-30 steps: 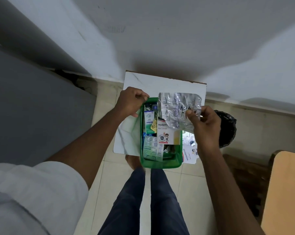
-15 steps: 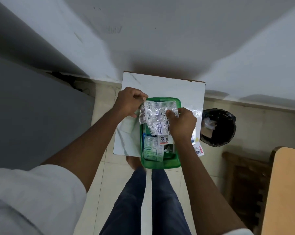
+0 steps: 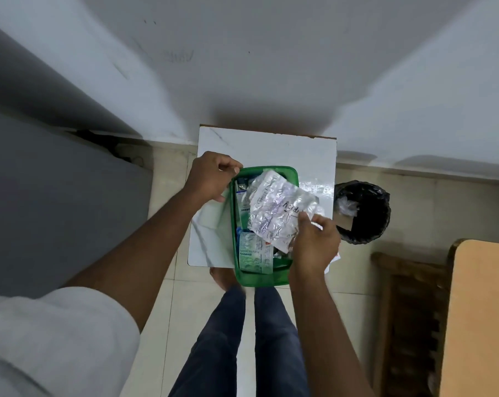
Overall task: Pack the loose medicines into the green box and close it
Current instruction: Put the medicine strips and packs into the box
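The open green box (image 3: 259,277) stands on a small white table (image 3: 268,147), full of medicine strips and packets; a green-and-white strip (image 3: 254,255) lies near its front. My left hand (image 3: 211,176) grips the box's far left rim. My right hand (image 3: 314,245) pinches the near right edge of a bundle of silver blister strips (image 3: 277,210), which lies tilted across the box's right half and over its right rim. A bit of loose packet (image 3: 337,255) shows on the table just right of my right hand, mostly hidden.
A black waste bin (image 3: 365,213) with a bag stands on the floor right of the table. A wooden chair (image 3: 408,305) and a tan tabletop (image 3: 483,319) are at the right. A grey bed or cabinet (image 3: 56,196) fills the left. My legs are below the box.
The blister bundle went from held up over the box's right side down into the box, then shifted right, lying tilted over the right rim. My left hand stayed on the rim.
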